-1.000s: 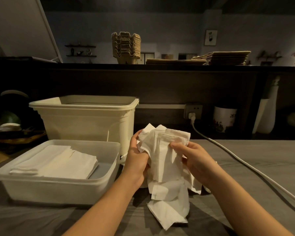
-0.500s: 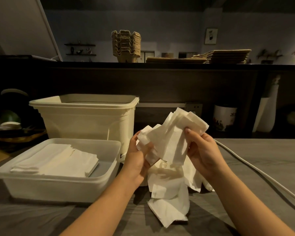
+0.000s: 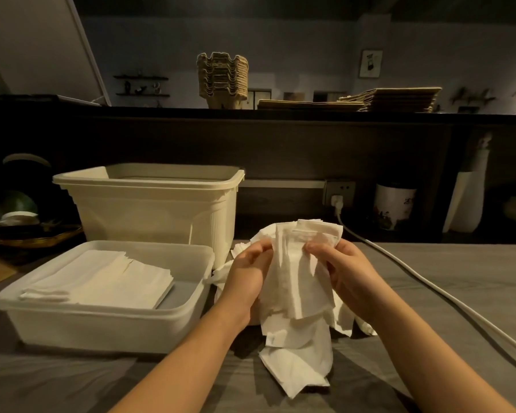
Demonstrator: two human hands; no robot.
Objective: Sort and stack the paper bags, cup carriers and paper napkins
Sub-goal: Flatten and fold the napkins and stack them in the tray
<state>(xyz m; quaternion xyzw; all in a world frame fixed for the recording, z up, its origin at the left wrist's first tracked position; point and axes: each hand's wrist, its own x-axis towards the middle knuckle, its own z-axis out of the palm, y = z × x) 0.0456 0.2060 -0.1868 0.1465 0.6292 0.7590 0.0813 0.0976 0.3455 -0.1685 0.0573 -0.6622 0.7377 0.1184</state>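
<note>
Left hand (image 3: 251, 272) and right hand (image 3: 346, 275), fingers curled, pinch the upper part of a crumpled bundle of white paper napkins (image 3: 298, 281) above the grey wooden tabletop (image 3: 459, 278), the lower sheets trailing onto its surface. At left, a shallow translucent plastic tub (image 3: 102, 323) holds a flat stack of folded white napkins (image 3: 111, 281). Brown moulded-pulp cup carriers (image 3: 222, 80) and flat brown paper bags (image 3: 393, 99) lie stacked on the dark shelf (image 3: 310, 114) behind.

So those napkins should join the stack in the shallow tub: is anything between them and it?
Nothing visible does. The left hand and right hand hold the napkins just right of the open-topped shallow tub.
</note>
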